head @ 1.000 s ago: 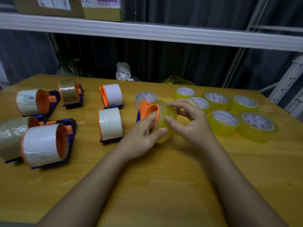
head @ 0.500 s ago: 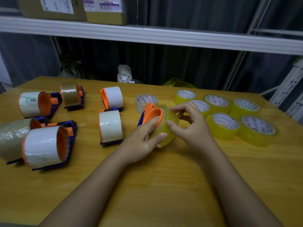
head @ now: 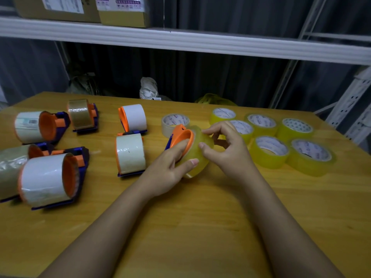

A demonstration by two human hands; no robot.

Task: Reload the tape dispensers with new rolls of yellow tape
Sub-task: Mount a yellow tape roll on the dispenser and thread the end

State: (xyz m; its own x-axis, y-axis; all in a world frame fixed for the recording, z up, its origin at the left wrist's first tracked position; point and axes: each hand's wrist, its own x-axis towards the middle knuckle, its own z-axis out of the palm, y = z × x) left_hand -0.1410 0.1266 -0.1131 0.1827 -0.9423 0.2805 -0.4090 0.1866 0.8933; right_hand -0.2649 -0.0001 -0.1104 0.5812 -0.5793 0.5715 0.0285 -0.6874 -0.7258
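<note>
At the table's middle my left hand (head: 168,167) grips an orange and blue tape dispenser (head: 181,136), fingers inside its orange hub and thumb on the yellow tape roll (head: 197,155) mounted on it. My right hand (head: 226,149) holds the same roll from the right, thumb on its face and fingers curled over its far edge. Several spare yellow tape rolls (head: 269,151) lie flat to the right. A pale beige roll (head: 174,123) lies just behind the dispenser.
Several loaded dispensers with white, clear or brown tape (head: 130,153) stand on the left half of the wooden table (head: 200,227). A white shelf (head: 200,43) with cardboard boxes (head: 122,11) runs overhead at the back. A metal rack (head: 353,109) stands at far right.
Both hands stay on the dispenser and yellow roll. The right hand's fingers have shifted slightly over the roll's far edge, and the dispenser has tilted a little.
</note>
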